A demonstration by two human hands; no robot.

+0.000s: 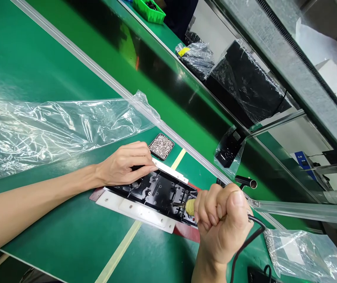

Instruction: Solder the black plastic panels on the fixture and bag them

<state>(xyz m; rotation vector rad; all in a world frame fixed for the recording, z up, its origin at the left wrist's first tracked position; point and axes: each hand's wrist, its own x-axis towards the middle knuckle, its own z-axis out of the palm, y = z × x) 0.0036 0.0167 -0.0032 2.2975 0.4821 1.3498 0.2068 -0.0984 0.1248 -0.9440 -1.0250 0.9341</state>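
A black plastic housing (156, 192) lies in a white fixture (139, 212) on the green bench. My left hand (125, 163) rests on its far edge, fingers pressed down on the housing. My right hand (223, 224) is closed around an electric screwdriver with a yellowish tip (189, 206); the bit touches the inside of the housing at its right end. A black cable (245, 245) runs from the tool past my wrist. A small black tray of silvery screws (161, 146) sits just beyond my left hand.
A large clear plastic bag (53, 129) lies to the left. An aluminium rail (144, 110) borders the conveyor behind. Bagged black parts (245, 82) and a smaller bagged part (230, 151) sit beyond it. A green bin (149, 10) stands far back. Another clear bag (301, 251) is at lower right.
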